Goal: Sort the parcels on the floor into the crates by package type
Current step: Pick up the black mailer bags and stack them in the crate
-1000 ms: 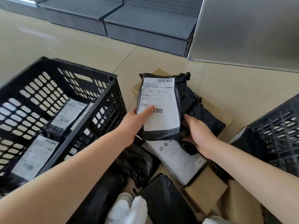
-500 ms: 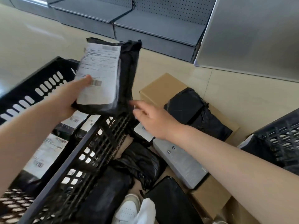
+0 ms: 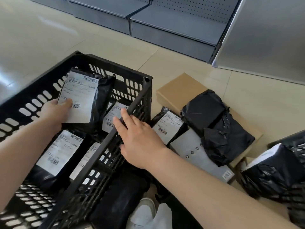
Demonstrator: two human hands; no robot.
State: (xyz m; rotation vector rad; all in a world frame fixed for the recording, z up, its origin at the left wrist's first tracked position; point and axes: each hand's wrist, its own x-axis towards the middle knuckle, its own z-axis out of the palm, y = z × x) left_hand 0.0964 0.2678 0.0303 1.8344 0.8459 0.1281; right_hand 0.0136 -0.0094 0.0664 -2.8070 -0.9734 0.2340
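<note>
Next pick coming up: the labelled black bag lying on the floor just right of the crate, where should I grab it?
Take the labelled bag by its far edge, coming from above. It lies flat, label up; the grey box overlaps its near end, and the crate wall crowds its left.

**Black mailer held over the left crate, more parcels on the floor**

A black plastic mailer bag with a white shipping label [image 3: 85,103] is tilted above the black perforated plastic crate [image 3: 132,109]. Three similar labelled black mailers [image 3: 57,152] lie flat inside that crate. On the floor beside it lie another labelled black mailer [image 3: 168,126], a flat grey carton [image 3: 198,156], a crumpled black plastic-wrapped parcel [image 3: 214,126] on a flat brown cardboard box [image 3: 178,90], and a second black crate [image 3: 295,146] at the right edge.
</note>
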